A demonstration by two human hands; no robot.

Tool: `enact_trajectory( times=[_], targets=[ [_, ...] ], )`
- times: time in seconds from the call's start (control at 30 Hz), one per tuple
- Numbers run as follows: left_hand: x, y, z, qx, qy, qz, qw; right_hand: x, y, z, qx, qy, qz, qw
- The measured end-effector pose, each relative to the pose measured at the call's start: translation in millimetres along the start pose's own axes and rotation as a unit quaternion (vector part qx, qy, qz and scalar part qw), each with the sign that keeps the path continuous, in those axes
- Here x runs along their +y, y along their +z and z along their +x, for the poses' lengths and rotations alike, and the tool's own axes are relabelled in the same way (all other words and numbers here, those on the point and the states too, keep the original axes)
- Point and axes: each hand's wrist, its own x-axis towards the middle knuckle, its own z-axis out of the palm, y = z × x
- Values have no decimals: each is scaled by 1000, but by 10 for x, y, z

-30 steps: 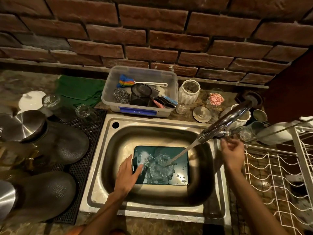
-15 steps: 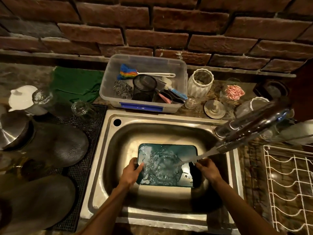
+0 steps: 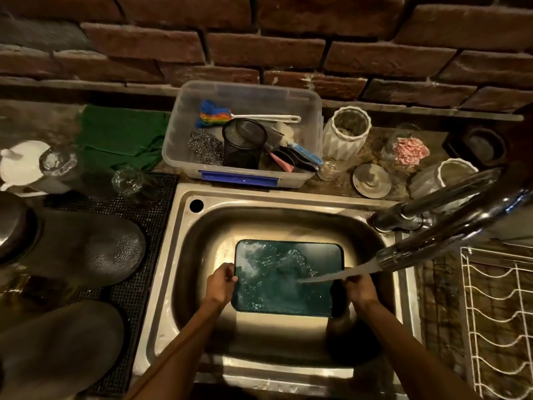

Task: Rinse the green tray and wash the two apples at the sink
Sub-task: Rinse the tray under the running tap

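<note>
Below a brick wall, in a steel sink (image 3: pixel 288 210), a rectangular green tray (image 3: pixel 314 255) is gripped at both short edges by the left hand (image 3: pixel 220 285) and right hand (image 3: pixel 360 288) under running faucet (image 3: pixel 450 229) water; rinsing appears underway, and tipping it out is probably called for next.

- My left hand (image 3: pixel 220 284) reaches far from the near left, forearm bare, fingers curled and the thumb pinched at their tips.
- My right hand (image 3: pixel 360 290) reaches in from the near right, knuckles up, fingers curled under, wrist slightly bent.
</note>
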Motion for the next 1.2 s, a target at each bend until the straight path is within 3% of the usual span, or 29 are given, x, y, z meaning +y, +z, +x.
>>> enact_trajectory(
  times=[0.13,0.27,0.37,0.53,0.77,1.03,1.2],
  targets=[
    [76,-7,-6,-4,-15,-33,999,-205,-146,-93,-11,-49,-23,998],
    [87,6,-3,-38,-39,36,998,-395,-275,-176,-44,-85,-29,995],
    [49,-3,30,-16,-56,14,998,-458,-305,-149,-71,-59,-23,995],
    [208,-242,-310,-108,-59,-5,992,-514,-370,-296,-81,-26,-25,996],
    [461,-628,-358,-112,-10,-66,991,-348,-277,-491,-154,64,12,986],
    [749,-792,-353,-64,59,-95,992,-356,-57,-541,-128,39,19,991],
    [720,-647,-293,2,21,-112,993,-443,-205,-516,-89,8,80,993]
  ],
)
